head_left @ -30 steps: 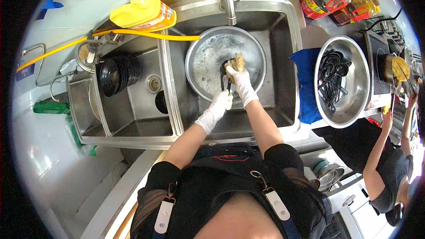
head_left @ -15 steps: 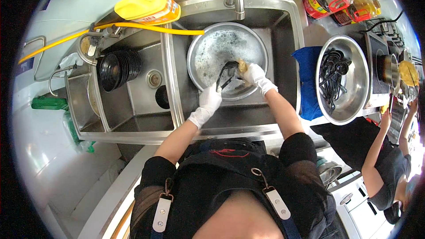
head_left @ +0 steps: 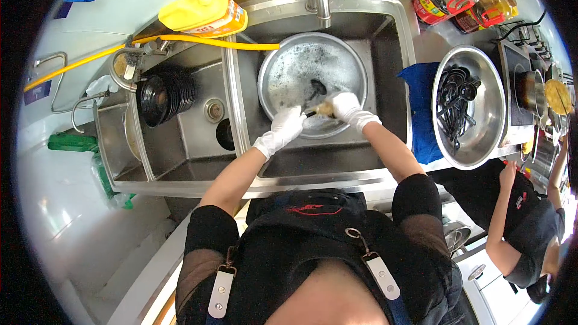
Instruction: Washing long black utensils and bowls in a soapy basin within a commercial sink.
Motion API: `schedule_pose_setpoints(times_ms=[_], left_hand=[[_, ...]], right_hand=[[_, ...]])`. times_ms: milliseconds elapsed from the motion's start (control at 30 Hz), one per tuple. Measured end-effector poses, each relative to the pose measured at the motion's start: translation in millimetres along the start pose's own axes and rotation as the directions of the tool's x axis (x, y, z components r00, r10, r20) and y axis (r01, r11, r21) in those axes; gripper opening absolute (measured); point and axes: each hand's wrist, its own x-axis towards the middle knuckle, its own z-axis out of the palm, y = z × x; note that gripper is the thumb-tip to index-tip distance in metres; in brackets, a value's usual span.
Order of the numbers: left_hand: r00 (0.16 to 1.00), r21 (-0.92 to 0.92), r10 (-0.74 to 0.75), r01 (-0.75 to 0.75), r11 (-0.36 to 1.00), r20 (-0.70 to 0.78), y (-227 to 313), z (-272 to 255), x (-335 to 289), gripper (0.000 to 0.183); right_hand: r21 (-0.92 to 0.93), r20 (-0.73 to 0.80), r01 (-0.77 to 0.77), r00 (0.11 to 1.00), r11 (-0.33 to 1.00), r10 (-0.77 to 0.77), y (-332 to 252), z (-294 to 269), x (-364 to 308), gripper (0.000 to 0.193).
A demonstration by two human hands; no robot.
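A round metal basin point(head_left: 262, 84) of sudsy water sits in the large sink bowl, and both my white-gloved hands work over its near side. My left hand point(head_left: 288, 125) is closed on a slim black utensil point(head_left: 310, 114). Closed around a tan scrubbing pad point(head_left: 326, 108), my right hand point(head_left: 348, 109) presses it against that utensil. Just beyond, a black spoon-like head point(head_left: 318, 88) shows in the suds; whether it belongs to the held utensil I cannot tell.
Right of the sink, a large metal bowl point(head_left: 495, 108) holds several black spoons point(head_left: 457, 93) beside a blue cloth point(head_left: 421, 114). Black bowls point(head_left: 165, 97) stand stacked in the left sink. A yellow hose point(head_left: 211, 41) reaches the basin under the faucet point(head_left: 321, 0). A co-worker point(head_left: 536, 229) stands at right.
My left hand has turned the black utensil lower and flatter, nearer to my right hand. The tan pad has come down onto it. The co-worker's near hand has shifted.
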Motion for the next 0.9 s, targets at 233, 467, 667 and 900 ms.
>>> schedule_pose_setpoints(times_ms=[233, 467, 667, 900], left_hand=[[0.932, -0.577, -0.310, 0.361, 0.733, 0.190, -24.7, 80.4, -2.0, 0.035], [0.859, -0.697, -0.288, 0.512, 0.502, 0.424, -11.3, 24.0, -9.3, 0.056], [0.841, -0.802, -0.012, 0.519, 0.294, 0.540, 23.1, -10.8, -16.3, 0.053], [0.900, -0.765, -0.252, 0.434, 0.475, 0.355, 31.5, 12.3, -12.2, 0.036]], right_hand=[[0.987, -0.161, 0.089, 0.654, 0.136, 0.739, -2.9, 51.9, -3.6, 0.029], [0.850, -0.040, 0.377, 0.743, -0.368, 0.668, 12.9, 55.7, -30.3, 0.034], [0.632, 0.007, 0.437, 0.823, -0.640, 0.568, 18.1, 46.9, -25.3, 0.037], [0.752, -0.384, 0.640, 0.617, -0.155, 0.686, 14.6, -17.9, -58.4, 0.038]])
